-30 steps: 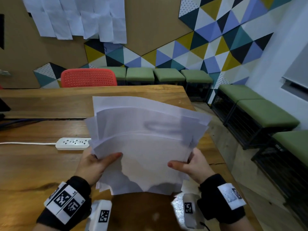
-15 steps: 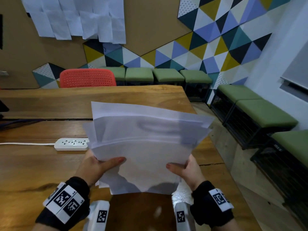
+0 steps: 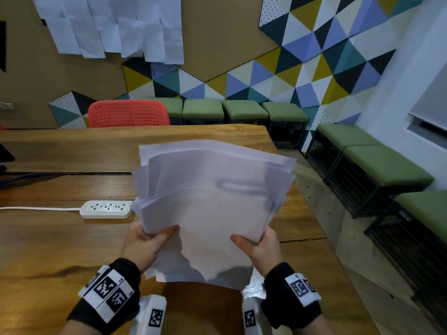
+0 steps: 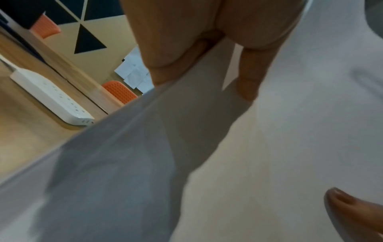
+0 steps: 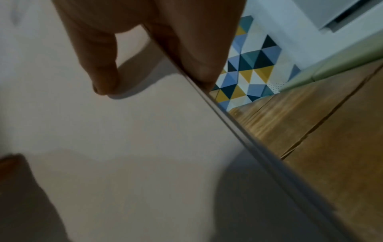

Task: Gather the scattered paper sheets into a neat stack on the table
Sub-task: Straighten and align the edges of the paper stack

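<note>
Since the earlier frame the left hand and right hand have drawn closer together, each gripping a side edge of the paper sheets, thumbs on top. The sheets are held above the bench, fanned unevenly. They hide the fingers beneath. A power strip lies to the far left.

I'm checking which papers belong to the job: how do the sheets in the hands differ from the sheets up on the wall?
The held sheets are gripped at their sides by the left hand and right hand, above the table; the wall sheets hang on the brown board. The held sheets fan out with uneven edges; the wall sheets hang overlapping in a row. Both are plain white paper.
</note>
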Demonstrator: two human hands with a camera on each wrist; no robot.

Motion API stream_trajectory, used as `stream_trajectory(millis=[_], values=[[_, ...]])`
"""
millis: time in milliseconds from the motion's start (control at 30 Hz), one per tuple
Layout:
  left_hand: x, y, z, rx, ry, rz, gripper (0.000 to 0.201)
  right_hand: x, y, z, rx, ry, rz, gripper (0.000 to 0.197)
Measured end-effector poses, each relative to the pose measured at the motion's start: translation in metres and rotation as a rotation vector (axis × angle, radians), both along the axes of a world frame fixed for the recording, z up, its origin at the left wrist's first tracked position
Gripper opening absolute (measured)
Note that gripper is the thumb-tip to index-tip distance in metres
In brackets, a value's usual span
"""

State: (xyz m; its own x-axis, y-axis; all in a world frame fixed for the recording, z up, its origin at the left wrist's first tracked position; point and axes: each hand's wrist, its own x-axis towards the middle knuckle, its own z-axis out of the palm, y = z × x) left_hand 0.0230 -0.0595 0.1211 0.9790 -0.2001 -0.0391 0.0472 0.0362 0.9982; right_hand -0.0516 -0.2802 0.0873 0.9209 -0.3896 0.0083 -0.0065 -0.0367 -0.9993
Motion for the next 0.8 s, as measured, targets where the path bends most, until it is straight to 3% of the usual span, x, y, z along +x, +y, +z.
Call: stream_trajectory(millis=[67,167,267,467,567,667,733,800], values=[[0.0,0.001,-0.004,0.002,-0.015,0.002,0.023,0.0,-0.003,-0.001,0.021,-0.01,-0.018,0.027],[-0.002,0.008,-0.008,0.01,0.03,-0.046,0.08,-0.005,-0.007,-0.005,0.071,-0.002,-0.027,0.033],[-0.005,0.005,-0.012,0.036,0.093,-0.053,0.104,-0.008,-0.006,-0.006,0.061,-0.002,-0.003,0.037],[-0.003,-0.003,-0.004,0.045,0.109,-0.024,0.095,-0.005,-0.009,-0.002,0.042,-0.05,-0.07,0.03],[-0.006,-0.004,0.0,0.034,0.058,-0.045,0.069,-0.009,-0.011,-0.001,0.057,-0.069,-0.089,0.03],[-0.008,-0.009,-0.004,0.004,0.047,-0.041,0.085,-0.008,-0.01,0.001,0.056,-0.079,-0.09,0.027],[-0.009,-0.009,-0.003,-0.031,0.052,-0.01,0.081,-0.008,-0.009,0.004,0.033,-0.088,-0.098,0.024],[-0.011,-0.006,0.0,-0.018,0.043,-0.018,0.089,-0.01,-0.009,0.004,0.018,-0.09,-0.08,0.025]])
